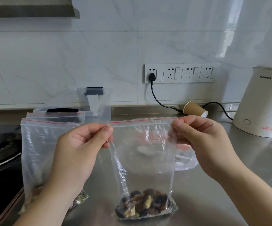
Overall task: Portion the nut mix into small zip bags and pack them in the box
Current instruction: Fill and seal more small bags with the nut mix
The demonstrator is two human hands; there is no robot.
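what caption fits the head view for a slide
Left hand and right hand pinch the top corners of a zip bag holding nut mix above a steel counter.

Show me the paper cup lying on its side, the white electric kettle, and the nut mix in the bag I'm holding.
Brown paper cup (194,109): head view, its side.
White electric kettle (260,101): head view, body.
Nut mix (144,203): head view, pile's middle.

A stainless-steel counter (213,185) carries a cream electric kettle (260,101) at right, a brown paper cup (194,109) lying on its side near the wall, a clear plastic box (83,105) at the back, and zip bags (39,152) standing at left.
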